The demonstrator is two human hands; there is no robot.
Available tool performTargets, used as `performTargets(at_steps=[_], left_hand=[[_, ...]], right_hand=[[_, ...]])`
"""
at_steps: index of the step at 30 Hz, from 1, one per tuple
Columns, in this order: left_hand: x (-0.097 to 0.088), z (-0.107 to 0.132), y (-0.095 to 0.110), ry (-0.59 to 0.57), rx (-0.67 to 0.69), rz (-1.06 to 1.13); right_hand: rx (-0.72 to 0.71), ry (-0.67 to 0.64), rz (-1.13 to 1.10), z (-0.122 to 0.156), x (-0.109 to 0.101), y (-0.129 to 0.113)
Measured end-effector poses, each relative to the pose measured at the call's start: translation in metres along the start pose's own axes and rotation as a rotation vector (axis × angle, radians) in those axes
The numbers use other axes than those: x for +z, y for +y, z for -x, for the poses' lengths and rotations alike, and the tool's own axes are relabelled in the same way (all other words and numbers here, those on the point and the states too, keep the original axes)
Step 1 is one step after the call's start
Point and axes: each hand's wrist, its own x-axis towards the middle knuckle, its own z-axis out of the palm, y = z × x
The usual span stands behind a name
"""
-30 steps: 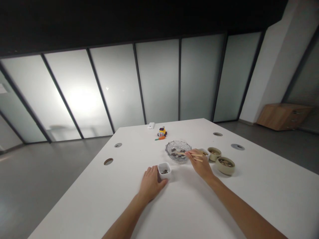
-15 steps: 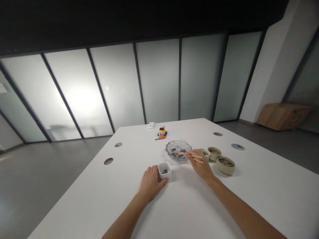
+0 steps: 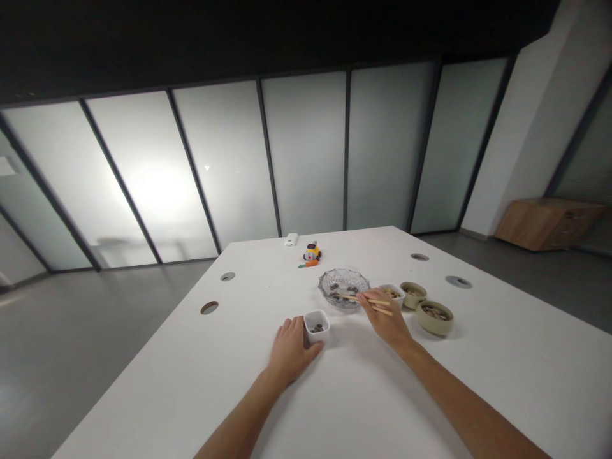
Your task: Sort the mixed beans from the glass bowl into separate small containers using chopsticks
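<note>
My left hand [image 3: 289, 350] rests on the white table [image 3: 363, 395], its fingers curled against a small white square cup [image 3: 316, 324] with dark bits inside. My right hand [image 3: 385, 319] is closed on a pair of wooden chopsticks [image 3: 368, 301]. Their tips reach into a clear glass bowl [image 3: 343, 287] that holds a few dark pieces.
Right of the glass bowl stand a small white dish [image 3: 393, 293] and two beige round bowls [image 3: 414, 294] [image 3: 433, 317] with contents. A yellow toy [image 3: 312, 252], an orange piece [image 3: 307, 264] and a white box [image 3: 290, 240] lie farther back. Round holes [image 3: 209, 307] dot the table.
Both hands stay almost still; the chopstick tips remain in the glass bowl. The view has shifted slightly.
</note>
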Motion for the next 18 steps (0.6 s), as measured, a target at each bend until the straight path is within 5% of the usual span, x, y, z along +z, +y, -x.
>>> performTargets(at_steps=[18], left_hand=[[-0.0051,0.0012,0.003,-0.022,-0.006,-0.003]], right_hand=[[0.024,0.002,-0.039,0.0007,-0.0004,0.0022]])
